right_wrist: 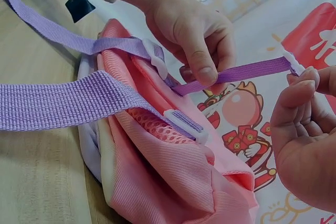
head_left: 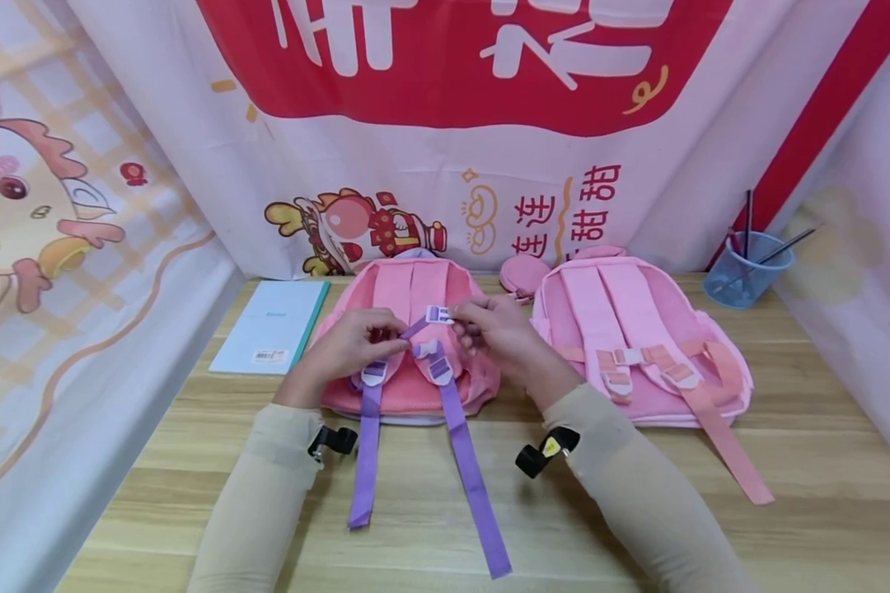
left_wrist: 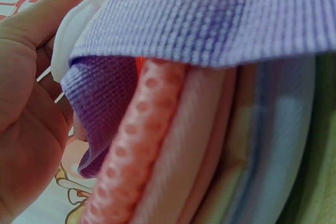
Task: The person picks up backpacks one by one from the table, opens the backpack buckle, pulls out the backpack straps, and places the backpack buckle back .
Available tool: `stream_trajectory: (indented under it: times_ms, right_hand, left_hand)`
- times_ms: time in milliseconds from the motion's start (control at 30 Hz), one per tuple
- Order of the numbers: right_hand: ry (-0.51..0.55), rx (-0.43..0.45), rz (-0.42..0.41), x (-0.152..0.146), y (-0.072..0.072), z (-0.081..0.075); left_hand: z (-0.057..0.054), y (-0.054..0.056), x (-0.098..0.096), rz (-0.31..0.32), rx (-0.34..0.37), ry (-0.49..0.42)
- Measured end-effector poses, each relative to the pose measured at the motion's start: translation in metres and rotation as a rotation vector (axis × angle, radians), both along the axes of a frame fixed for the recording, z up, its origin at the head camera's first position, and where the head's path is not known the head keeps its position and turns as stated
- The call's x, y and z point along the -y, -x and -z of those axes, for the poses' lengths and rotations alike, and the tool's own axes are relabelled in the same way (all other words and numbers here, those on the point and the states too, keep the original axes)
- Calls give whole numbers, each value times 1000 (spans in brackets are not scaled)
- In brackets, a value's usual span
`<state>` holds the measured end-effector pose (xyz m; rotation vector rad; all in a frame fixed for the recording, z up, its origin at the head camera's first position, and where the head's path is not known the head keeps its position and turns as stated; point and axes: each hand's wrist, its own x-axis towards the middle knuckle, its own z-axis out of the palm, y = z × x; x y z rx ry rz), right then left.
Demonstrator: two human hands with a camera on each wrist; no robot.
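Observation:
A pink backpack (head_left: 408, 395) with purple webbing lies on the table, its shoulder straps facing up. My left hand (head_left: 359, 342) pinches the narrow purple chest strap (right_wrist: 252, 72) between thumb and fingers. At the strap's end, the fingertips of my right hand (head_left: 500, 333) grip a white buckle (head_left: 439, 315). Between the hands the strap runs fairly straight, raised off the bag. Just below sits another pale buckle piece (head_left: 426, 349), which neither hand holds. Two purple strap tails (head_left: 475, 478) hang toward the front. In the left wrist view, purple webbing (left_wrist: 184, 14) covers much of the bag.
To the right lies a second pink backpack (head_left: 638, 371) with a round pink pouch (head_left: 525, 273) beside it. A light blue notebook (head_left: 267, 325) is at the left. At the back right stands a blue cup (head_left: 745, 276) holding pens. Printed cloth hangs behind the table (head_left: 808, 511).

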<state>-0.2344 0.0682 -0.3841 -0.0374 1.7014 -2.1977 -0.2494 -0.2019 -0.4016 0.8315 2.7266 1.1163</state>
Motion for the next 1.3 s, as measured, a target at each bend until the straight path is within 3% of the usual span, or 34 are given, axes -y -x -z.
stream_trajectory:
  times_ms: [567, 900, 1300]
  right_hand:
    - [33, -6, 4, 6, -1, 1]
    - [-23, -24, 7, 8, -2, 2]
    - [-116, -47, -33, 3, -5, -4]
  left_hand:
    - [-4, -4, 3, 3, -3, 8]
    - [-30, -11, -13, 56, -125, -115]
    - [-36, -10, -23, 145, -203, -146]
